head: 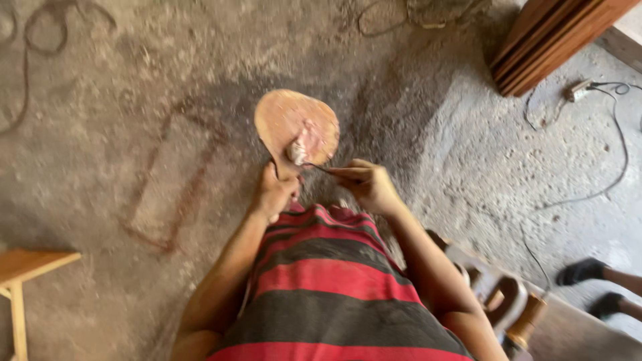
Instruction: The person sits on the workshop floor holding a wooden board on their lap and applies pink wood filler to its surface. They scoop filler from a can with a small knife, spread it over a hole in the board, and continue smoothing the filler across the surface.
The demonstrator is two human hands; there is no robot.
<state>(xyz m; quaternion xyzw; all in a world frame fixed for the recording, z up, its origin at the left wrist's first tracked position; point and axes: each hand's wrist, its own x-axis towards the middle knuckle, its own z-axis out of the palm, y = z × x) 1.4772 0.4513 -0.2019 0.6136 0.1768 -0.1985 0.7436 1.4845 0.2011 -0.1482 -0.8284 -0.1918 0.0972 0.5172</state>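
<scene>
Head view, looking straight down past a red-and-grey striped shirt (328,287) to a dusty concrete floor (120,134).

Object in hand: a paddle-shaped wooden board (294,124), rounded blade with a narrow handle, at centre frame just above both hands. Its long axis runs near vertical in the frame, blade toward the top, handle toward the person's body. A pale scuffed or sanded patch (304,144) sits on the lower right of the blade face.

Left hand (273,195): closed around the handle end, directly below the blade. It carries the piece.

Right hand (369,187): just right of the handle, fingers pinched together on a thin dark cord or wire (319,169) that runs left toward the pale patch. Whether this hand also touches the wood I cannot tell; the cord end is too small to resolve.

Relation of note: the board lies ahead of both hands, up-frame; the left hand is nearer, in contact at the handle, and the right hand stands slightly apart to the side. Hands are close but not touching.

Surroundings: stacked reddish wooden planks (555,37) upper right; a cable with plug (588,90) on the floor right; a wooden stool corner (27,267) lower left; another person's feet in dark footwear (592,284) at the right edge; a metal-and-wood tool (511,307) at lower right, partly hidden.
</scene>
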